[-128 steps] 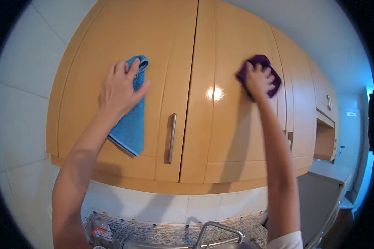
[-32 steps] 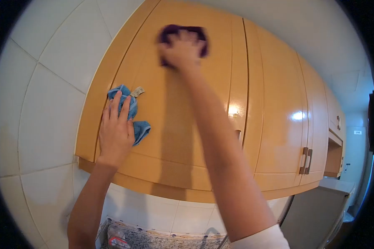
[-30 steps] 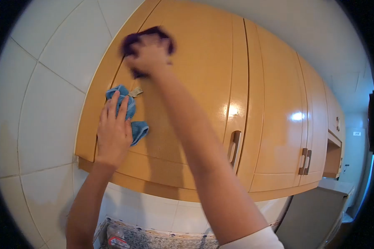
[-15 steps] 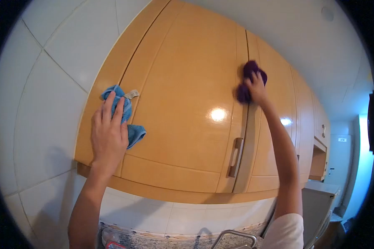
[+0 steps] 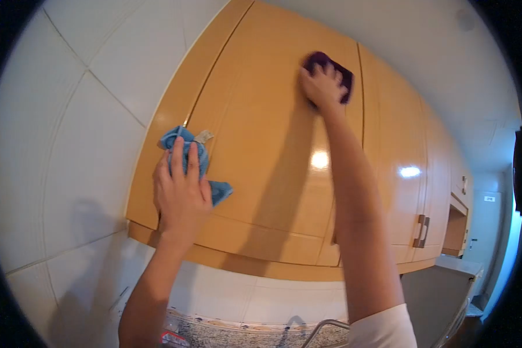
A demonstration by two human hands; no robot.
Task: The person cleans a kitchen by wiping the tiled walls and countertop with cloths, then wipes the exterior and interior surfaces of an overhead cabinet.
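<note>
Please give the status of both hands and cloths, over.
Left hand: pressing blue cloth on cabinet door. Right hand: purple cloth on same door, higher. Nothing visible blocking either.

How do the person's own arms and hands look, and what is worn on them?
The left hand and right hand are without gloves, and neither wrist shows a watch or bracelet. The right arm is bare up to a plain, whitish sleeve on the upper arm. The left arm is bare as far as the picture shows, with no sleeve in view.
</note>
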